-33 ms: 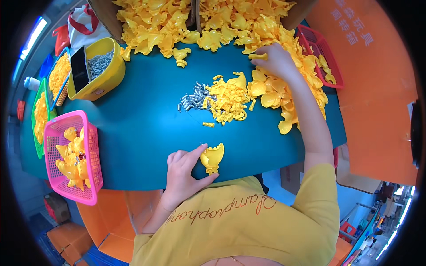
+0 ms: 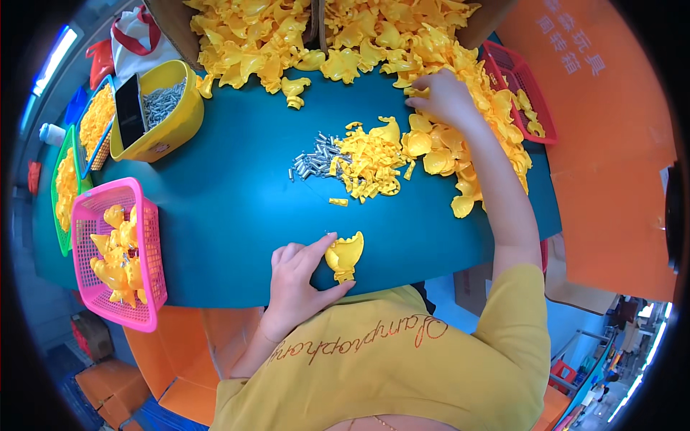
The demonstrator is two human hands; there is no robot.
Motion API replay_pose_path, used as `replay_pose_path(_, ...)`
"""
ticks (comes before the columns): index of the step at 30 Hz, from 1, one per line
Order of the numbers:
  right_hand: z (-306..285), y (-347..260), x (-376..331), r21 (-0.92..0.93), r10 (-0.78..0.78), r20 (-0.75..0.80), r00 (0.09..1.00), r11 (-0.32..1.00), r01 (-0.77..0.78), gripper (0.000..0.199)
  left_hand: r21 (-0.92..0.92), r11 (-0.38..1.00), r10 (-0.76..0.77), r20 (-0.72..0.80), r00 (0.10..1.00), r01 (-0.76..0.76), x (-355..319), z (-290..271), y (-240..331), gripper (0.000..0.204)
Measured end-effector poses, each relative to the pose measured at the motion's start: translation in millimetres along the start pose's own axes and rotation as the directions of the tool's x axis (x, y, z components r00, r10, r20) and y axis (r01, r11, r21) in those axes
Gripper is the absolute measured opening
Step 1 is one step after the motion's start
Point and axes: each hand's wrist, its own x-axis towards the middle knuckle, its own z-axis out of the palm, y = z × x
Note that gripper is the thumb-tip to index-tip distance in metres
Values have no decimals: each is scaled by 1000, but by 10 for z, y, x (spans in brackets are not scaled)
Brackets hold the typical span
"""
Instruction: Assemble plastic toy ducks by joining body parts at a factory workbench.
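Observation:
At the table's near edge, my left hand [image 2: 296, 276] has its thumb and forefinger closed around the edge of a yellow plastic shell [image 2: 345, 255]. The shell lies hollow side up on the table. My right arm reaches far right, where my right hand [image 2: 447, 99] is at the heap of yellow shells [image 2: 440, 147]. A small yellow plastic piece [image 2: 414, 93] shows between its thumb and fingers, mostly hidden. Between the hands lie a pile of small yellow parts [image 2: 370, 165] and several short metal pins [image 2: 316, 159].
At left stand a pink basket [image 2: 149, 244] of yellow pieces, a yellow tub [image 2: 176, 128] of metal pins with a phone [image 2: 130, 113] against it, and a green basket [image 2: 80, 183]. Yellow shells spill from cardboard boxes [image 2: 171, 25] at the back. A red basket [image 2: 540, 108] is at right.
My right hand's fingers have shifted slightly, and less of the yellow piece between them shows. My left hand and its shell have not visibly moved.

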Motion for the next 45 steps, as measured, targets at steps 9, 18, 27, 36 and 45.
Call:
replay_pose_path(9, -548, -189, -803, 510, -536, 17, 844, 731, 454, 29, -17, 996, -82, 9, 997, 82, -27, -1, -30, 80)
replay_pose_path(18, -42, -494, -1788, 616, -709, 496, 502, 694, 372, 25, 11, 999, -43, 21, 999, 43, 19, 4, -22, 81)
replay_pose_path(27, 240, -415, -2566, 506, -237, 9, 971, 839, 200, 75, 4, 999, -46, -7, 999, 47, 9, 49, -34, 86)
replay_pose_path(36, 336, -598, -2393, 826, -342, 16, 940, 535, 180, 80, 7, 994, -113, 23, 993, 113, 15, 18, -26, 85)
replay_pose_path(45, 463, -894, -2302, 701, -539, -78, 839, 569, 431, 68, -30, 997, -71, 1, 997, 71, 10, 22, -59, 85)
